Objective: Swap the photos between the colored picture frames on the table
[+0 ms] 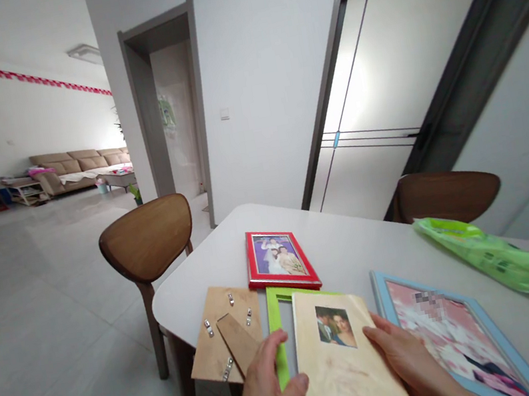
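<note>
A cream photo print (344, 353) with a small portrait on it lies slanted over a green picture frame (278, 331). My left hand (267, 393) pinches the print's left edge, thumb on top, fingers over the green frame's side. My right hand (409, 366) grips the print's right edge from beside and below. A wooden frame backing board (225, 340) with metal clips and a stand lies face up to the left of the green frame.
A red framed photo (279, 259) lies further back on the white table (353, 244). A blue framed photo (450, 336) lies at the right, with a green plastic packet (497, 257) behind it. Wooden chairs (147, 238) stand at the table's left and far side.
</note>
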